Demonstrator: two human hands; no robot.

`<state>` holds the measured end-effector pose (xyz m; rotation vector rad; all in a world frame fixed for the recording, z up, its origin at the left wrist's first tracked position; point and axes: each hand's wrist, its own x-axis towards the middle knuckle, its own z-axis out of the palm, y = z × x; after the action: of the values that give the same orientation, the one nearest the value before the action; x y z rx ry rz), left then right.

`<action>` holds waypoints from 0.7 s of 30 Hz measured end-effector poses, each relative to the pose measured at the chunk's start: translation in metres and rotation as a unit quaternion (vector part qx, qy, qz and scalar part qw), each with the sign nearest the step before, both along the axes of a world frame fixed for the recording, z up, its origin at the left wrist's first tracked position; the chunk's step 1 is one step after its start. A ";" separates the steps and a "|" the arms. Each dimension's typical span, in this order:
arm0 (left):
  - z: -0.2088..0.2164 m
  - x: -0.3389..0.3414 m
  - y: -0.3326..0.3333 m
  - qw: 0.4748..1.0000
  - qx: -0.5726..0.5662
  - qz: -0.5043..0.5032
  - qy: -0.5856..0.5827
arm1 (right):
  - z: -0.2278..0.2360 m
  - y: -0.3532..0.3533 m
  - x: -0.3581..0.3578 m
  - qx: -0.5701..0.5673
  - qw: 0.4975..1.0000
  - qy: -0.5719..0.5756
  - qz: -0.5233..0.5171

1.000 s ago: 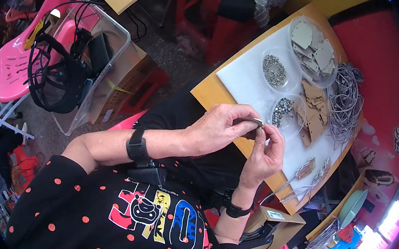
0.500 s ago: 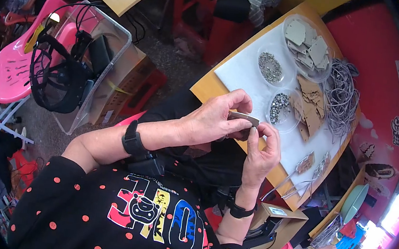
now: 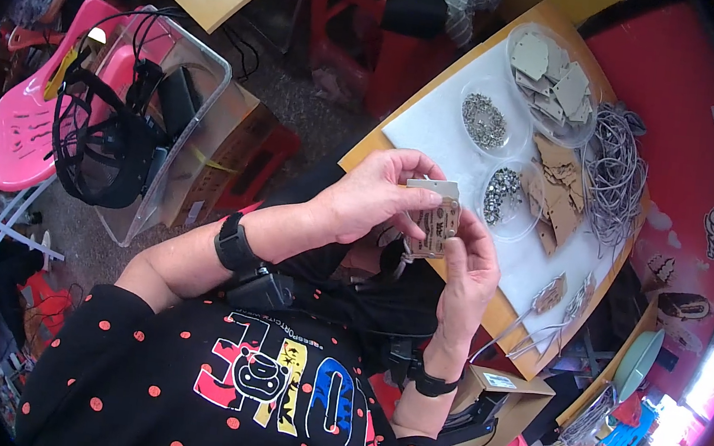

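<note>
My left hand [image 3: 368, 198] pinches a pale grey plate [image 3: 437, 188] together with a brown engraved wooden tag [image 3: 434, 231], near the table's front edge. A cord tassel [image 3: 402, 267] appears to hang from the tag's lower end. My right hand [image 3: 469, 274] is closed at the tag's right edge, thumb and fingers on it; any small part between them cannot be made out. Beyond my hands stand a clear dish of silver metal pieces [image 3: 483, 121] and one of darker small metal pieces [image 3: 503, 197]. Loose brown wooden plates [image 3: 559, 188] lie to the right of them.
A round clear container of grey plates [image 3: 555, 78] stands at the table's far end. A bundle of grey cords [image 3: 614, 180] lies on the right, with corded tags [image 3: 550, 294] near the front corner. At left are a clear bin [image 3: 219, 87] holding headgear and a pink chair [image 3: 25, 114].
The held plate and tag have tilted from nearly edge-on to face up, so the tag's engraved side now shows. My right hand has shifted slightly down along it.
</note>
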<state>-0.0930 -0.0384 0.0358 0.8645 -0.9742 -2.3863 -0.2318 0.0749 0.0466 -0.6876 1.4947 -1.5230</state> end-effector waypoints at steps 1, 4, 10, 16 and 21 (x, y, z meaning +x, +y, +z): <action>-0.002 0.002 -0.001 1.000 0.024 0.008 0.001 | -0.001 0.004 -0.001 -0.003 1.000 0.000 -0.001; 0.004 0.006 0.000 1.000 -0.002 -0.006 -0.014 | -0.003 0.013 -0.001 0.069 0.993 0.097 0.024; 0.027 0.016 0.003 0.981 -0.151 -0.103 -0.062 | 0.017 0.027 0.007 0.053 0.976 0.204 0.051; 0.018 0.017 0.033 0.983 -0.151 -0.090 -0.050 | 0.020 0.051 0.016 0.067 0.991 0.109 0.029; 0.011 0.015 0.045 0.994 -0.067 -0.066 -0.046 | 0.002 0.066 0.021 0.067 0.995 0.066 0.034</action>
<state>-0.0780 0.0064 0.0465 0.8911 -1.2489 -2.3735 -0.2111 0.1413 0.0488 -0.7624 1.6393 -1.3350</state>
